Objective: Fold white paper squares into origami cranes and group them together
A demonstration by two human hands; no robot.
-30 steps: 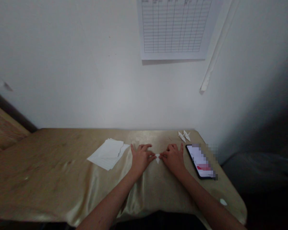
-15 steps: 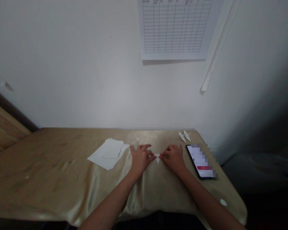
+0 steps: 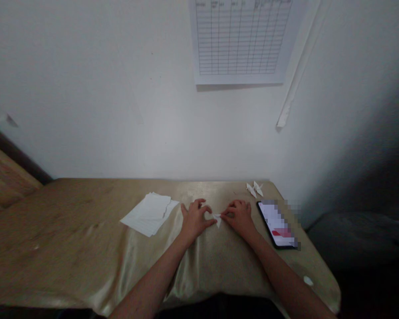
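A small piece of folded white paper [image 3: 218, 222] with a downward point lies between my two hands at the middle of the table. My right hand [image 3: 240, 217] pinches its right corner between thumb and forefinger. On the other side, my left hand [image 3: 195, 220] has its thumb tip at the paper's left edge, with the forefinger curved and lifted away from the thumb. Two folded paper cranes [image 3: 254, 189] stand near the far right corner. To the left of my left hand lies a stack of white paper sheets [image 3: 146, 215], the top ones with uneven edges.
A phone [image 3: 277, 225] with a lit, partly blurred screen lies right of my right hand. A small white scrap [image 3: 307, 280] sits near the right edge. Shiny, wrinkled gold cloth [image 3: 76, 239] covers the table, which meets a wall with a printed chart [image 3: 237, 44].
My left forefinger has lifted off the paper and parted from the thumb. My right hand keeps its pinch. The view has shifted very slightly.
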